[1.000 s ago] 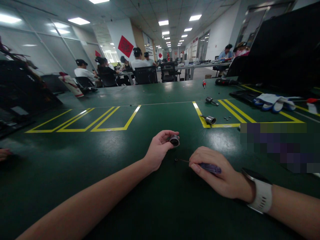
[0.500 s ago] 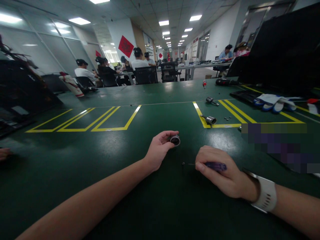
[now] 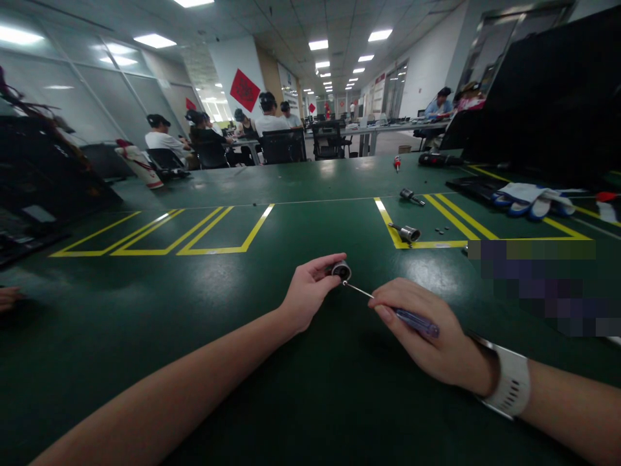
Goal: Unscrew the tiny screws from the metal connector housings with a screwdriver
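Between the thumb and fingers of my left hand is a small round metal part, its hollow end turned toward me. My right hand is closed around the purple handle of a screwdriver. The thin shaft points left and up, and a tiny piece, perhaps a screw, shows at its tip. That tip is close to the lower rim of the round part; whether they touch I cannot tell. Beyond my hands lie two cylindrical metal parts with stems, a nearer one and a farther one.
Several tiny dark pieces lie inside the yellow tape outline on the green table. Farther right are white-and-blue gloves and a dark monitor. A red-handled tool lies far back. Another person's hand is at the left edge.
My right hand has tilted the screwdriver and brought its tip up and slightly left, to the rim of the round part. My left hand has barely moved.
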### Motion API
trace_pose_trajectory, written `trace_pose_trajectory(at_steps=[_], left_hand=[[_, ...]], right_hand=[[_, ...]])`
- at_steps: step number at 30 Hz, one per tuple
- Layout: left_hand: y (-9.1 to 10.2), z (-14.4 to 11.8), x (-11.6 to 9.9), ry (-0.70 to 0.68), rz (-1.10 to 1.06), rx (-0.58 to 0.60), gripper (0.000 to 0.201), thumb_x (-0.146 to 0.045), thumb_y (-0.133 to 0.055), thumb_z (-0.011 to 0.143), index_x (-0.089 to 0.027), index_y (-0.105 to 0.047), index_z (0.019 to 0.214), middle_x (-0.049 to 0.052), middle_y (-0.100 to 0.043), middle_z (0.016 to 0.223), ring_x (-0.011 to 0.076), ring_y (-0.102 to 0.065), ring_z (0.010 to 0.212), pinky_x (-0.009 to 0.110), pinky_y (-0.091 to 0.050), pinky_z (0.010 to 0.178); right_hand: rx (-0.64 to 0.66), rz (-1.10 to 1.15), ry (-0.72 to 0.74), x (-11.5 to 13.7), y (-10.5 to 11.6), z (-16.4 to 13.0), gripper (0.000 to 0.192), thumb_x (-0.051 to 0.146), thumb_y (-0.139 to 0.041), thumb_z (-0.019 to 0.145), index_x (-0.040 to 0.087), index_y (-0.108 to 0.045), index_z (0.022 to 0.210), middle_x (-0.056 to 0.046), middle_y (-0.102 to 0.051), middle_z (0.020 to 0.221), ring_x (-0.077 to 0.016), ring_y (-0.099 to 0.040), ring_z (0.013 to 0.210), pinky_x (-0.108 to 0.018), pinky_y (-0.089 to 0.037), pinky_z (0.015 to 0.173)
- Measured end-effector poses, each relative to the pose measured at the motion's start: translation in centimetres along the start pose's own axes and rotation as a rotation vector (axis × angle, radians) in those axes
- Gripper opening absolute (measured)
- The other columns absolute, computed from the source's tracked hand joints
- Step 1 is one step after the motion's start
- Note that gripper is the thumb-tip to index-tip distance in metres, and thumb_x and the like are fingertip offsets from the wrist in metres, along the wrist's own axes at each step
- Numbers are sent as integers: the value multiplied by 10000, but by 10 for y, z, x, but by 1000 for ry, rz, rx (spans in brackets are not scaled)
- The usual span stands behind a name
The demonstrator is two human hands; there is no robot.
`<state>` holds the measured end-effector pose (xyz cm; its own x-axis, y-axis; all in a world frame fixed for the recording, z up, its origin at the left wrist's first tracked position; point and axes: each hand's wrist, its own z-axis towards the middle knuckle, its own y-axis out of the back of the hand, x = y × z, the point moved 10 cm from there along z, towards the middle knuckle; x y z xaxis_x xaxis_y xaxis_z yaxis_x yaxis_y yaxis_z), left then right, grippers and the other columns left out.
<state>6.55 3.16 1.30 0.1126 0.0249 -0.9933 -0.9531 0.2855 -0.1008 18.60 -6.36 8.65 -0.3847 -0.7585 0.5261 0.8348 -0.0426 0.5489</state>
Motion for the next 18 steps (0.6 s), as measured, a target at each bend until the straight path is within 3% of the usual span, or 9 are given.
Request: trace_pose_trajectory(at_steps=[8, 18], left_hand=[[-3, -4, -4, -15, 59, -16, 363, -94, -614, 714, -151, -646, 1070, 51, -700, 991, 171, -640, 928, 356, -479, 921], [-2, -4, -6, -92, 211, 3, 327, -175, -593, 765, -133, -635, 1087, 79, -695, 1018, 182, -656, 918, 349, -518, 879]], right_hand=[[18, -164, 17, -2, -7, -1, 190, 160, -485, 869, 186, -566, 1039, -72, -648, 957, -184, -602, 897, -349, -509, 786], [69, -187, 35, -1, -12, -1, 231, 155, -501, 863, 194, -562, 1083, -69, -645, 986, -180, -599, 919, -343, -516, 791]])
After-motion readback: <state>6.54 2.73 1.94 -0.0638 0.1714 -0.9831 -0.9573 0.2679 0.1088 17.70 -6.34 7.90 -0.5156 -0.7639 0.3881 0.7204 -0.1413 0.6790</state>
